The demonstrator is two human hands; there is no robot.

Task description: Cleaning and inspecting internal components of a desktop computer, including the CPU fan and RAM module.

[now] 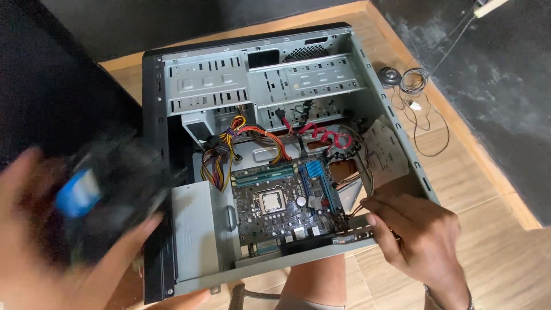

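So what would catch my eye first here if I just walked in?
The open computer case in the middle, lying on its side with its motherboard and a tangle of coloured wires showing. At left, the left hand holds a blurred dark object with a blue patch. At lower right, the right hand rests on the case's edge.

Both hands are bare, with no gloves and no sleeves reaching them. The right hand (422, 241) shows short, trimmed nails, and a thin metal band circles its wrist at the frame's lower edge. The left hand (63, 252) is badly blurred, so no detail can be made out.
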